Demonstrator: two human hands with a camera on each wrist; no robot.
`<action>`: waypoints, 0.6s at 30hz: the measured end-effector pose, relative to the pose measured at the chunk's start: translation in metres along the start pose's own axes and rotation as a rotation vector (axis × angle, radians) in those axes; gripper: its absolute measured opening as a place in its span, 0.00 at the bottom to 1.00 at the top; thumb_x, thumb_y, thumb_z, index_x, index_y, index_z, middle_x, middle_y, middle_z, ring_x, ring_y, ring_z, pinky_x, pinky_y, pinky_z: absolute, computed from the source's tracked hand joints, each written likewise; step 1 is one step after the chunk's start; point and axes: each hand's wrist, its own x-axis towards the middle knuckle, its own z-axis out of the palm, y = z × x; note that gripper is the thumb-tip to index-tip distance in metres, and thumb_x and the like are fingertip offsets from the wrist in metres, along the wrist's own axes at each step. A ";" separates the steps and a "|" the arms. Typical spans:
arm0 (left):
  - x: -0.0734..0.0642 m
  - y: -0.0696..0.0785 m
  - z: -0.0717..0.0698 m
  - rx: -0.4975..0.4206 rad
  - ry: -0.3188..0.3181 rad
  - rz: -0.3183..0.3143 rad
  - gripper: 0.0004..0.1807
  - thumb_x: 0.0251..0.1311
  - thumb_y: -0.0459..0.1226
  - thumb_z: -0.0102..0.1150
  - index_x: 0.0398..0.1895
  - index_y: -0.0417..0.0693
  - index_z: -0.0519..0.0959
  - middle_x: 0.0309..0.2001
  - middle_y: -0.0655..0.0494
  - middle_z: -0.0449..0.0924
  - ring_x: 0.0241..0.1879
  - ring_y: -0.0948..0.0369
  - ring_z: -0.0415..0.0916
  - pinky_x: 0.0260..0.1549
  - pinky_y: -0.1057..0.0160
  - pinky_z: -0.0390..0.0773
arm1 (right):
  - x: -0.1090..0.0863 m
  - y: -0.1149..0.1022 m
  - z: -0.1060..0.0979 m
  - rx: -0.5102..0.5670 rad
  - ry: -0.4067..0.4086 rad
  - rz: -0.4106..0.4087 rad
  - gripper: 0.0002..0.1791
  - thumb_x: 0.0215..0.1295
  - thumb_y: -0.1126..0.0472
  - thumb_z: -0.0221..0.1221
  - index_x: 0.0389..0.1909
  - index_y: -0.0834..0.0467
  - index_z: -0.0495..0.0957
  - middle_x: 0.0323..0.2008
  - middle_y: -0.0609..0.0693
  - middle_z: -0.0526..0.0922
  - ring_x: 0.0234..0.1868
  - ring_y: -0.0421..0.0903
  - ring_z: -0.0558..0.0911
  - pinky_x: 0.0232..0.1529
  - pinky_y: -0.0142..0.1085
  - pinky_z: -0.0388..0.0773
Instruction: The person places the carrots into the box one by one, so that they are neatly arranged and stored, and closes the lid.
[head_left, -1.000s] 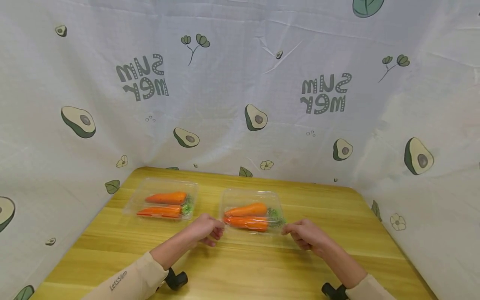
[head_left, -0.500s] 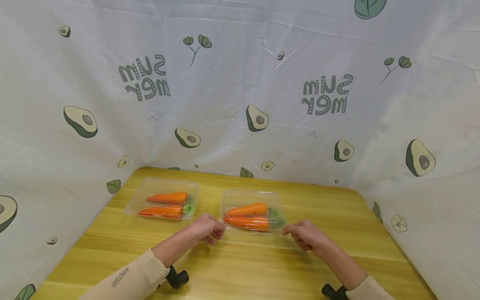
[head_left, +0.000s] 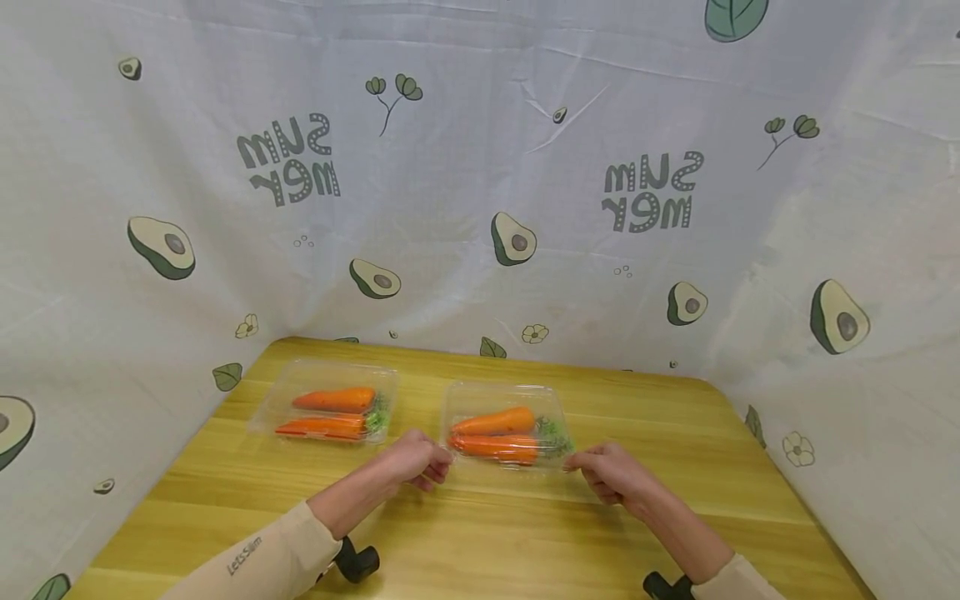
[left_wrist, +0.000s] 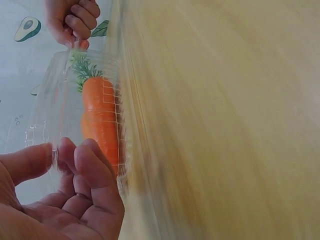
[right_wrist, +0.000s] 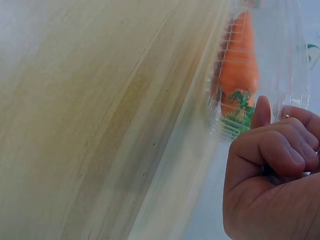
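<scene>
A clear plastic clamshell box sits mid-table with two orange carrots in it, their green tops towards the right. At its near left corner, my left hand pinches the rim between thumb and fingertips; the left wrist view shows this pinch closely, with the carrot behind the clear wall. My right hand pinches the near right corner, its other fingers curled under. In the right wrist view the right hand partly hides its own grip on the box's edge.
Left of it stands a second clear box with two more carrots. The wooden table reaches back to a white cloth printed with avocados, which also hangs at both sides.
Both hands keep their places at the box's front corners. Box and carrots stay where they were; the head view shifts only slightly.
</scene>
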 end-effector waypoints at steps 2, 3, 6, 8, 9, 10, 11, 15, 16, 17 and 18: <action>0.000 -0.001 -0.001 -0.002 -0.001 0.004 0.12 0.66 0.36 0.59 0.32 0.34 0.84 0.25 0.55 0.80 0.26 0.61 0.80 0.24 0.66 0.80 | 0.000 0.000 0.000 -0.001 -0.001 -0.005 0.21 0.72 0.54 0.57 0.49 0.70 0.82 0.11 0.40 0.54 0.12 0.36 0.49 0.15 0.30 0.51; 0.000 -0.002 -0.001 -0.002 -0.001 0.006 0.12 0.66 0.37 0.59 0.33 0.34 0.84 0.25 0.55 0.80 0.27 0.61 0.81 0.25 0.66 0.80 | 0.000 0.000 0.000 0.000 -0.002 -0.009 0.21 0.72 0.54 0.57 0.49 0.70 0.82 0.11 0.40 0.55 0.12 0.36 0.49 0.15 0.30 0.51; -0.001 -0.003 -0.003 0.002 -0.005 0.015 0.14 0.66 0.38 0.60 0.36 0.34 0.85 0.27 0.55 0.81 0.27 0.61 0.81 0.25 0.65 0.80 | 0.000 0.000 0.002 0.004 -0.007 -0.025 0.21 0.73 0.54 0.57 0.48 0.71 0.82 0.11 0.40 0.55 0.12 0.36 0.49 0.15 0.30 0.51; -0.002 -0.003 -0.003 0.002 -0.006 0.019 0.14 0.66 0.39 0.60 0.37 0.33 0.85 0.27 0.55 0.81 0.27 0.61 0.80 0.25 0.65 0.80 | 0.000 0.000 0.003 0.010 -0.005 -0.034 0.21 0.73 0.55 0.56 0.48 0.71 0.82 0.11 0.40 0.56 0.12 0.36 0.49 0.15 0.30 0.51; -0.002 -0.003 -0.004 0.002 -0.006 0.021 0.14 0.66 0.39 0.59 0.37 0.33 0.85 0.28 0.55 0.81 0.27 0.62 0.80 0.25 0.65 0.80 | 0.000 0.001 0.004 0.011 -0.002 -0.038 0.21 0.73 0.55 0.56 0.48 0.71 0.82 0.11 0.40 0.56 0.12 0.36 0.49 0.15 0.30 0.51; -0.002 -0.003 -0.004 0.001 -0.007 0.022 0.15 0.66 0.39 0.59 0.37 0.33 0.85 0.28 0.55 0.81 0.27 0.62 0.80 0.25 0.65 0.80 | 0.001 0.001 0.004 0.012 0.002 -0.040 0.20 0.73 0.56 0.56 0.47 0.72 0.82 0.11 0.40 0.56 0.12 0.36 0.50 0.15 0.30 0.52; -0.002 -0.003 -0.004 0.002 -0.006 0.023 0.15 0.66 0.39 0.59 0.37 0.33 0.84 0.28 0.55 0.81 0.27 0.62 0.80 0.25 0.65 0.80 | 0.001 0.001 0.005 0.014 0.007 -0.041 0.20 0.73 0.56 0.56 0.47 0.72 0.82 0.11 0.40 0.56 0.12 0.36 0.50 0.15 0.30 0.52; -0.002 -0.003 -0.004 0.001 -0.005 0.022 0.15 0.66 0.39 0.58 0.38 0.33 0.85 0.28 0.55 0.82 0.27 0.62 0.79 0.25 0.65 0.79 | 0.001 0.003 0.006 0.007 0.022 -0.039 0.19 0.74 0.57 0.55 0.46 0.72 0.82 0.11 0.40 0.56 0.12 0.36 0.51 0.16 0.30 0.53; -0.002 -0.002 -0.004 0.000 -0.005 0.021 0.15 0.66 0.39 0.58 0.38 0.33 0.85 0.28 0.55 0.82 0.27 0.62 0.79 0.25 0.65 0.79 | 0.001 0.002 0.006 0.005 0.023 -0.039 0.19 0.75 0.58 0.54 0.46 0.73 0.81 0.11 0.40 0.56 0.13 0.36 0.51 0.16 0.29 0.53; -0.002 -0.002 -0.004 -0.001 -0.005 0.020 0.15 0.66 0.39 0.59 0.38 0.32 0.85 0.28 0.55 0.82 0.27 0.62 0.79 0.25 0.65 0.79 | 0.001 0.002 0.006 0.003 0.026 -0.041 0.19 0.75 0.58 0.54 0.46 0.73 0.81 0.11 0.40 0.56 0.13 0.35 0.51 0.16 0.29 0.53; -0.002 -0.002 -0.004 -0.004 -0.005 0.019 0.15 0.66 0.39 0.59 0.38 0.33 0.85 0.28 0.55 0.82 0.27 0.62 0.79 0.25 0.65 0.79 | 0.001 0.002 0.006 0.002 0.026 -0.043 0.19 0.75 0.58 0.54 0.46 0.73 0.81 0.11 0.40 0.56 0.13 0.35 0.51 0.16 0.29 0.53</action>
